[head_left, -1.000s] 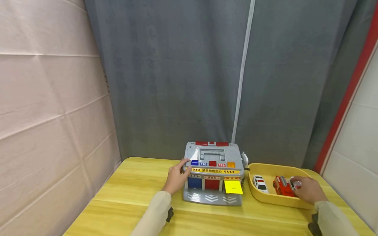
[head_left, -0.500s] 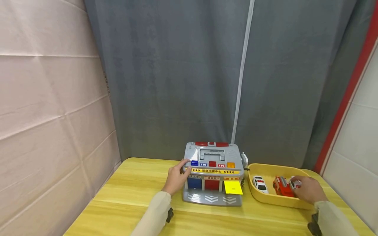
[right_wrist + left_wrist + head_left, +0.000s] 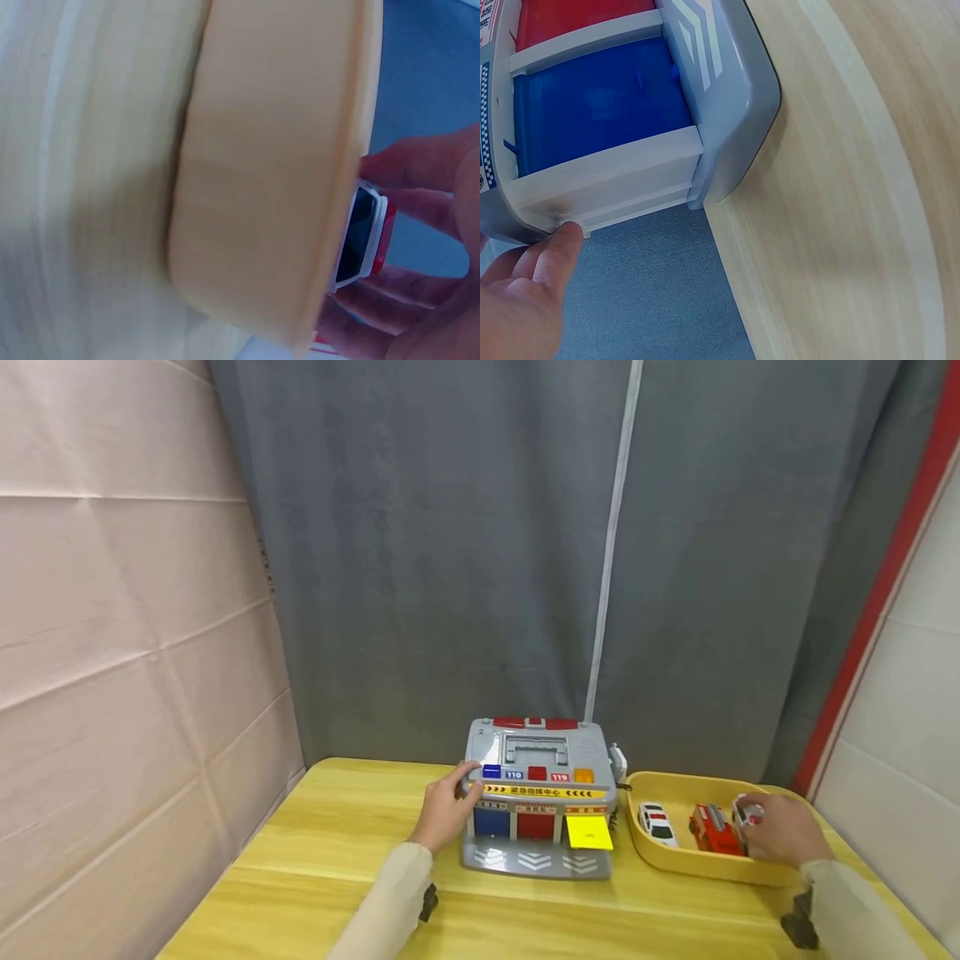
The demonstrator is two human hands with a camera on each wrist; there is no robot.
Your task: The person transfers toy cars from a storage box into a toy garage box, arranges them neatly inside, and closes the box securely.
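Observation:
My left hand (image 3: 444,810) holds the left edge of a grey toy rescue station (image 3: 536,752), with fingers on the roof corner and side wall. The station's blue door (image 3: 600,105) and red door (image 3: 536,827) are down; its yellow door (image 3: 588,832) is swung outward. At the right, my right hand (image 3: 787,831) grips a small white toy van (image 3: 360,236) with a red roof light, fingers on both its sides, inside the yellow basket (image 3: 678,861). Beside it in the basket lie a red toy fire truck (image 3: 716,833) and a white toy police car (image 3: 657,825).
The wooden table (image 3: 360,827) ends at a grey curtain (image 3: 450,568) behind. A pale cloth wall (image 3: 135,652) stands at the left, a white wall (image 3: 892,752) at the right. A white piece (image 3: 618,762) juts from the station's right side, near the basket.
My right hand and the toy van have risen slightly, and the gap to the fire truck looks wider. My left hand stays on the station. The head view has shifted a little.

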